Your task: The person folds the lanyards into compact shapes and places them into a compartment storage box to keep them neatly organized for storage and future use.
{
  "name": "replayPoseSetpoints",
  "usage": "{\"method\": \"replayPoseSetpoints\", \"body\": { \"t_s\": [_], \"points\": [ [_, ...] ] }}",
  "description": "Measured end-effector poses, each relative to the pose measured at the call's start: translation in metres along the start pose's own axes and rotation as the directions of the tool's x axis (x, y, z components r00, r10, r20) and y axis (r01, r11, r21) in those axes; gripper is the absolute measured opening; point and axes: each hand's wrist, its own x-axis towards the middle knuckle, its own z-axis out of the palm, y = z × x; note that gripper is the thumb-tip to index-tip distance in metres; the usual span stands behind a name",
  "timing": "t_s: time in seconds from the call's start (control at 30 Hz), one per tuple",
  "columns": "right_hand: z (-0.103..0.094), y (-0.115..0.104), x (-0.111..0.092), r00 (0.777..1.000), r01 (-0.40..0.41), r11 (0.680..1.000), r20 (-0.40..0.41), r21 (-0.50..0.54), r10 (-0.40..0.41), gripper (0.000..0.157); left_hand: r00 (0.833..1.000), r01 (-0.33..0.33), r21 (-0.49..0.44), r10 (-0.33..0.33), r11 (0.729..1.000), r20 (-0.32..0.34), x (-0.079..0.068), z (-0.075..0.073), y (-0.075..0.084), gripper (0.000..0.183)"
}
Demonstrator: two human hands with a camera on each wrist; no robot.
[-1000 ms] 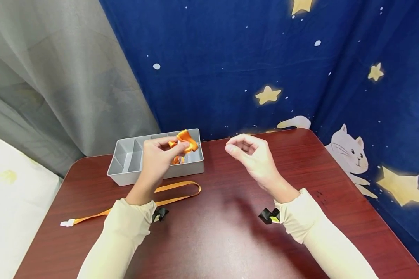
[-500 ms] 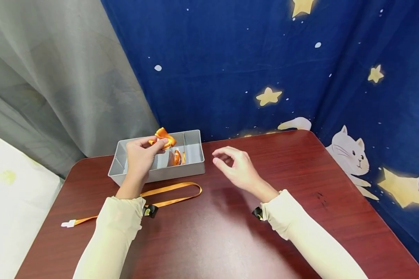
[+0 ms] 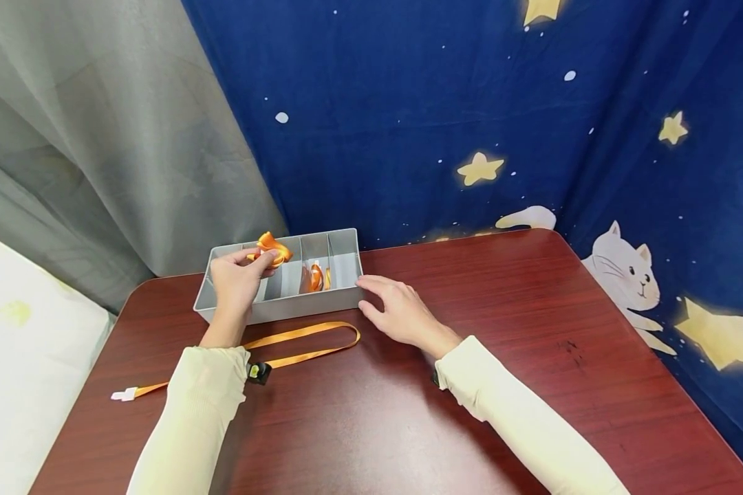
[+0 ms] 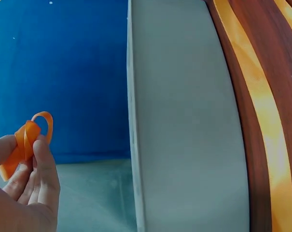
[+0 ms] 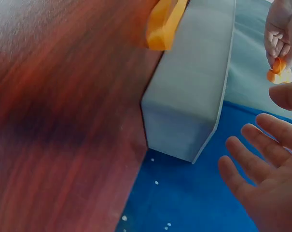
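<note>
My left hand [image 3: 238,278] pinches a folded orange lanyard [image 3: 274,249] between thumb and fingers, over the grey divided box [image 3: 312,304]. In the left wrist view the bundled lanyard [image 4: 27,142] shows a small loop sticking up above the fingertips. My right hand [image 3: 402,313] has its fingers extended at the box's right front corner, holding nothing. The right wrist view shows this hand [image 5: 266,169] with fingers spread beside the box end [image 5: 177,128]. Another rolled orange lanyard [image 3: 316,277] lies in a compartment right of the middle.
A second orange lanyard [image 3: 312,331] lies stretched in a long loop on the dark red table [image 3: 371,426], in front of the box, its white clip [image 3: 124,394] at the left. Behind the table hang a grey curtain [image 3: 130,137] and a blue starry curtain [image 3: 396,124].
My left hand has moved left along the box with the folded lanyard, uncovering the right compartments. My right hand has come left and down to the box's right end.
</note>
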Motion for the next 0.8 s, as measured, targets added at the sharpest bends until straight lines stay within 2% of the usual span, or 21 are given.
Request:
{"method": "replayPoseSetpoints", "body": {
  "t_s": [0.27,0.37,0.47,0.57,0.67,0.8],
  "points": [
    [0.013,0.003,0.005,1.000,0.018,0.999,0.007,-0.048,-0.018,0.043,0.999,0.020,0.001,-0.020,1.000,-0.038,0.008,0.000,-0.009,0.036],
    [0.017,0.004,0.007,1.000,0.023,0.996,0.011,-0.091,-0.022,0.043,0.998,0.050,0.048,-0.047,0.998,-0.052,0.011,0.001,-0.012,0.037],
    [0.021,0.006,0.007,0.999,0.045,0.987,0.022,-0.154,-0.042,0.043,0.996,0.071,0.145,-0.062,0.987,-0.066,0.015,0.003,-0.016,0.037],
    [0.025,0.008,0.007,0.998,0.061,0.976,0.035,-0.209,-0.055,0.042,0.997,0.056,0.271,-0.038,0.961,-0.072,0.019,0.005,-0.022,0.033],
    [0.028,0.009,0.006,0.997,0.074,0.970,0.031,-0.233,-0.069,0.042,0.997,0.027,0.394,0.004,0.919,-0.076,0.023,0.007,-0.028,0.028],
    [0.032,0.010,0.006,0.996,0.091,0.964,0.016,-0.249,-0.090,0.041,0.996,-0.001,0.492,0.045,0.871,-0.078,0.026,0.009,-0.034,0.025]
  ]
}}
